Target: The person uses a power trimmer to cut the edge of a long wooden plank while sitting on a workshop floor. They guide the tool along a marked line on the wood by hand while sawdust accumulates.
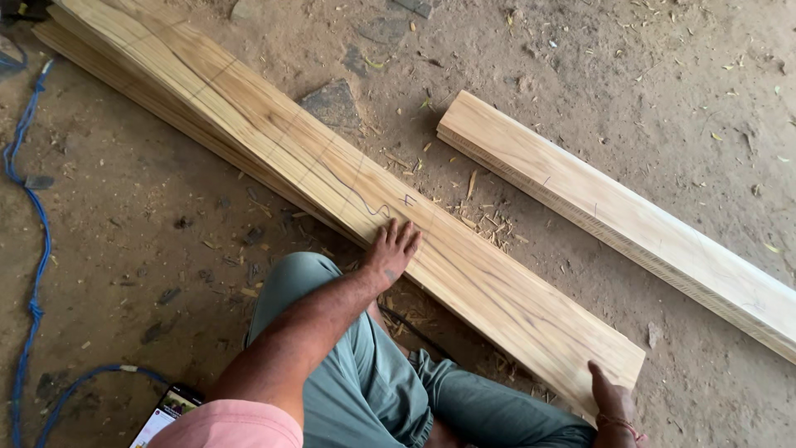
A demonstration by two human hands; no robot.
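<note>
Your left hand lies flat, fingers spread, on the plank, which runs diagonally away up-left from it. Your right hand rests open against the plank's near end, down-right of the left.

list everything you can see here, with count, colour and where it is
long plank: 1, tan with dark grain and pencil marks, diagonal from top left to bottom right, on thinner boards
short plank: 1, pale tan, on the ground at right, apart from the long plank
rope: 1, blue, along the left edge
phone: 1, screen lit, bottom left on the ground
flat stones: a few, grey, set in the dirt at top
wood chips: many, tan, between the planks
trousers: green, bottom centre
left hand: flat on the long plank
right hand: at the long plank's near end
</note>
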